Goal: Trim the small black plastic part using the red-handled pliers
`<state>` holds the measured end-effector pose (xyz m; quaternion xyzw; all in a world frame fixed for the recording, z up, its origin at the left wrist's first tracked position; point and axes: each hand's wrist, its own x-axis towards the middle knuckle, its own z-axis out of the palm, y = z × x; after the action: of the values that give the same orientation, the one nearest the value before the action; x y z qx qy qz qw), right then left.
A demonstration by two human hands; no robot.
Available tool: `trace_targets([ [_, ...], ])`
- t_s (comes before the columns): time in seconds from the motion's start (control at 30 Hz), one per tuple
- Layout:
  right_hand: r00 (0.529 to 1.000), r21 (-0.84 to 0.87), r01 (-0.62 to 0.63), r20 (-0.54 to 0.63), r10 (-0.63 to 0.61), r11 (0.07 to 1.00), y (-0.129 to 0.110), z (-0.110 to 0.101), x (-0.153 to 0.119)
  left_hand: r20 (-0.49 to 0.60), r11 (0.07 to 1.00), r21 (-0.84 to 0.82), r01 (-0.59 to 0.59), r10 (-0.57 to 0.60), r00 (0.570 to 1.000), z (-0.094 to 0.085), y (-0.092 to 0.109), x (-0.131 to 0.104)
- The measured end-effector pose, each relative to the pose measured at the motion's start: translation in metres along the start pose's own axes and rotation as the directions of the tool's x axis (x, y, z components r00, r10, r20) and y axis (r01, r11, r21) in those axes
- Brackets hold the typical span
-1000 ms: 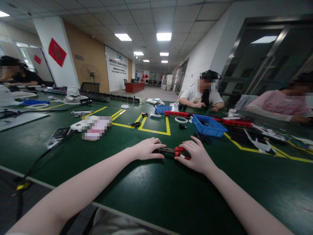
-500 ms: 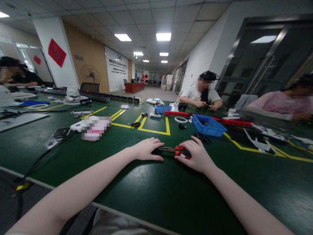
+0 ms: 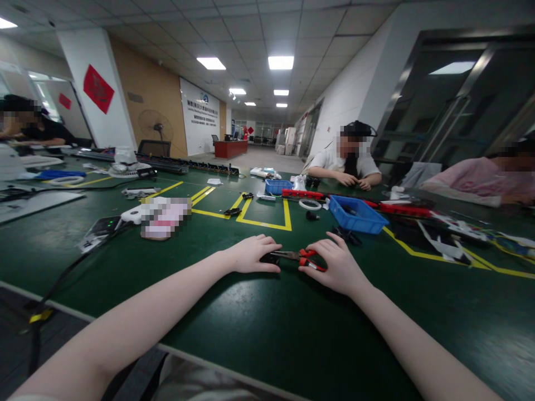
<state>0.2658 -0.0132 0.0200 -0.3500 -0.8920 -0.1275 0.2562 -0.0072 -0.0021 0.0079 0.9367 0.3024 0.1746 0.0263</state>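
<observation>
My right hand (image 3: 333,260) is closed around the red-and-black handles of a pair of long-nose pliers (image 3: 307,258). The metal jaws point left, toward my left hand (image 3: 256,254). That hand is curled over a small black part (image 3: 270,258), its thumb and fingers on either side; most of the part is hidden beneath the palm. The tips of the jaws reach the black part, but whether they grip it is too small to tell. Both hands rest low over the green tabletop (image 3: 267,323).
Beyond my right hand stand a blue bin (image 3: 357,214) and a bundle of black cable (image 3: 349,236). Yellow tape (image 3: 263,225) marks the table ahead. A pink phone-like item (image 3: 161,223) lies left. Across the table a person (image 3: 346,159) sits working; another in pink (image 3: 480,178) is at right.
My hands and the pliers hold nearly the same pose. Across the table, the person's hands have shifted slightly, and the person in pink has moved a little.
</observation>
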Motion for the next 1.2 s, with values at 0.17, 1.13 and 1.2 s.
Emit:
trace_targets([
  [0.17, 1.000, 0.015, 0.008, 0.012, -0.008, 1.000, 0.0013, 0.0015, -0.0013, -0.004, 1.000, 0.004, -0.003, 0.003, 1.000, 0.0001, -0.0001, 0.0000],
  [1.13, 0.991, 0.052, -0.078, 0.114, 0.072, 0.996, -0.0022, -0.0010, -0.0025, -0.053, 0.947, -0.310, 0.082, -0.103, 0.993, 0.0045, -0.0066, 0.0006],
  [1.2, 0.987, 0.081, -0.110, 0.128, 0.099, 0.991, -0.0026, -0.0007, -0.0028, -0.050, 0.946, -0.313, 0.084, -0.105, 0.993, 0.0046, -0.0068, 0.0009],
])
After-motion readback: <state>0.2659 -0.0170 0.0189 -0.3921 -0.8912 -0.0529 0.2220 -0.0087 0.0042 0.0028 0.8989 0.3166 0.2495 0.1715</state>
